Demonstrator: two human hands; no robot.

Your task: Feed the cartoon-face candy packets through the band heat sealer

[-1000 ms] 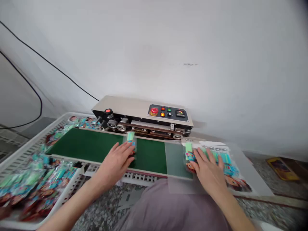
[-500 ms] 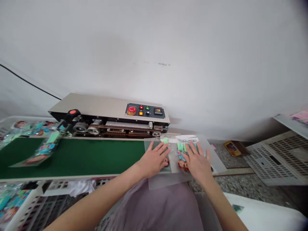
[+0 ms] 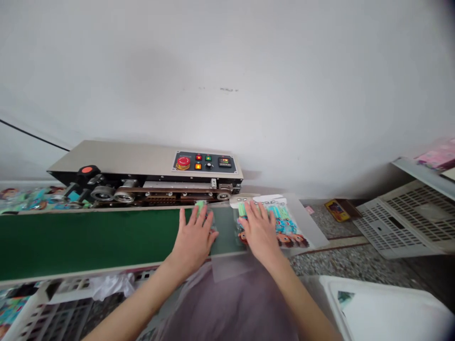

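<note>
My left hand (image 3: 194, 240) lies flat with spread fingers over a clear plastic packet (image 3: 201, 204) on the green conveyor belt (image 3: 117, 241). Most of that packet is hidden under the hand. My right hand (image 3: 261, 232) rests, fingers stretched out, on the left end of a row of several clear packets (image 3: 284, 226) printed with cartoon figures. These lie side by side on a translucent sheet (image 3: 314, 234) at the belt's right end. Behind the belt stands a band sealing machine (image 3: 142, 158), its rollers facing me and its display lit.
A white crate (image 3: 26, 312) with colourful packets is below the belt at left; more packets (image 3: 31, 199) lie behind the belt. At right are a grey perforated crate (image 3: 401, 222), a small yellow box (image 3: 337, 210) and a white tub (image 3: 391, 308).
My left hand has slid left along the belt with its packet. My right hand has moved left, uncovering more of the row. The packet at the belt's far left has left that spot.
</note>
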